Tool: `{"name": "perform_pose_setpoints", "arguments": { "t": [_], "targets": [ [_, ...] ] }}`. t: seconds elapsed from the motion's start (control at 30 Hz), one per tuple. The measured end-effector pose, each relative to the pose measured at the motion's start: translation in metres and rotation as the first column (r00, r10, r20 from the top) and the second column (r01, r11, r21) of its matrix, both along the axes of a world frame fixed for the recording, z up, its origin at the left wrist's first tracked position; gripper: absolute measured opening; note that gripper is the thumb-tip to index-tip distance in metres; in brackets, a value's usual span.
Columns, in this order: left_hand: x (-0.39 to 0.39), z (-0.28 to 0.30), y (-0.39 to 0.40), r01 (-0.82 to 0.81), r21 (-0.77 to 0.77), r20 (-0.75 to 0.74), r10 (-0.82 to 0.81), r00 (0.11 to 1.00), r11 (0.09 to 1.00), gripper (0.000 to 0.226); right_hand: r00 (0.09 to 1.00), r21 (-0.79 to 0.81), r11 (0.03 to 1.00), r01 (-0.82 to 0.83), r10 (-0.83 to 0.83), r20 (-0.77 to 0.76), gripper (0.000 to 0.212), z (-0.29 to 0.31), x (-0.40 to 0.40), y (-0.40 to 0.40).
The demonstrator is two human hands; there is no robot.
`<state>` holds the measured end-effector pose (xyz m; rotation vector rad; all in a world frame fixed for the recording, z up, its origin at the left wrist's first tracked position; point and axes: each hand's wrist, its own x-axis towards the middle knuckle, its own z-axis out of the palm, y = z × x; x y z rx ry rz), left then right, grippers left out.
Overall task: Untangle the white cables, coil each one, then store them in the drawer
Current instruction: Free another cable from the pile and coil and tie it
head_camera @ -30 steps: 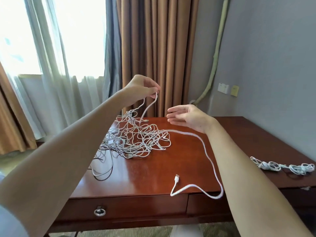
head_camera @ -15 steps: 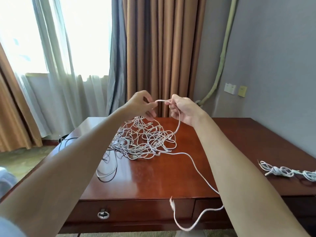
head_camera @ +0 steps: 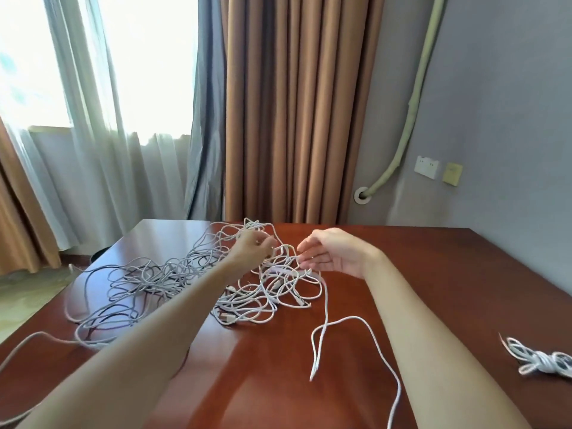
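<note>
Your left hand (head_camera: 252, 249) sits low over the far side of the tangle of white cables (head_camera: 192, 283), its fingers curled into the strands; it looks to be pinching one near the fingertips, though the exact strand is too fine to pick out. Your right hand (head_camera: 332, 255) hangs just to the right of it, palm turned toward you and fingers loosely spread, with a cable running close under the fingertips. Whether they actually pinch it, you cannot tell from here.

The tangle spreads across the left and middle of the wooden desk (head_camera: 433, 274). One loose cable (head_camera: 325, 308) already trails out of it toward you, its plug end lying free on the near desk and a long run falling off the near edge. A coiled bundle (head_camera: 540, 362) lies well apart at the right edge. The drawer is not in view.

The step in hand is probably freeing that loose cable. Follow it back from the free end to where it enters the knot, hold the knot steady with your left hand, and feed the cable through loop by loop with your right. Don't yank: pulling hard will likely cinch the loops tighter. Keep slack on the desk.
</note>
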<state>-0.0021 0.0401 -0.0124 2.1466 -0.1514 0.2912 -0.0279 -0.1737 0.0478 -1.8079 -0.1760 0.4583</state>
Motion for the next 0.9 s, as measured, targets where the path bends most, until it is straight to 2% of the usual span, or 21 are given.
{"name": "perform_pose_setpoints", "arguments": {
  "t": [0.07, 0.17, 0.23, 0.3, 0.33, 0.4, 0.47, 0.53, 0.6, 0.7, 0.8, 0.9],
  "targets": [
    [0.002, -0.005, -0.004, 0.088, -0.016, -0.007, -0.088, 0.996, 0.996, 0.028, 0.991, 0.029, 0.991, 0.130, -0.131, 0.015, 0.031, -0.019, 0.024, 0.017],
    [0.000, -0.007, -0.005, 0.240, 0.064, -0.011, -0.239, 0.971, 0.969, 0.021, 0.991, 0.090, 0.988, 0.127, -0.123, -0.059, 0.040, -0.033, 0.049, 0.044],
    [-0.002, -0.007, -0.001, 0.336, 0.174, -0.014, -0.338, 0.941, 0.926, 0.018, 0.996, 0.090, 0.993, 0.075, -0.071, -0.047, 0.033, -0.038, 0.057, 0.064],
    [-0.001, -0.006, 0.005, 0.337, 0.241, 0.015, -0.350, 0.936, 0.910, 0.018, 0.997, 0.082, 0.994, 0.071, -0.072, 0.008, 0.020, -0.044, 0.065, 0.081],
    [0.000, -0.004, 0.008, 0.281, 0.249, 0.056, -0.303, 0.951, 0.927, 0.018, 0.996, 0.082, 0.993, 0.086, -0.088, 0.032, 0.020, -0.047, 0.068, 0.087],
    [0.010, -0.002, 0.018, 0.071, 0.223, 0.170, -0.111, 0.979, 0.972, 0.017, 0.988, 0.051, 0.992, 0.117, -0.122, 0.096, 0.031, -0.048, 0.074, 0.092],
    [0.024, -0.005, 0.029, -0.114, 0.272, 0.231, 0.050, 0.972, 0.955, 0.016, 0.983, 0.010, 0.992, 0.127, -0.127, 0.130, 0.033, -0.047, 0.077, 0.089],
    [0.035, -0.011, 0.036, -0.182, 0.359, 0.250, 0.093, 0.964, 0.915, 0.022, 0.989, 0.010, 0.995, 0.103, -0.104, 0.106, 0.028, -0.044, 0.078, 0.084],
    [0.045, -0.016, 0.041, -0.228, 0.381, 0.282, 0.122, 0.952, 0.896, 0.007, 0.991, 0.013, 0.995, 0.099, -0.100, 0.092, 0.026, -0.040, 0.079, 0.082],
    [0.056, -0.017, 0.043, -0.291, 0.429, 0.306, 0.166, 0.938, 0.855, 0.020, 0.973, 0.101, 0.976, 0.195, -0.205, 0.108, 0.029, -0.031, 0.084, 0.078],
    [0.062, -0.005, 0.040, -0.369, 0.272, 0.261, 0.301, 0.917, 0.889, 0.021, 0.909, 0.217, 0.904, 0.368, -0.399, 0.123, 0.028, -0.026, 0.091, 0.073],
    [0.069, 0.004, 0.048, -0.458, 0.147, 0.112, 0.445, 0.888, 0.877, 0.010, 0.782, 0.369, 0.742, 0.560, -0.620, 0.061, 0.030, -0.025, 0.096, 0.066]
  ]
}}
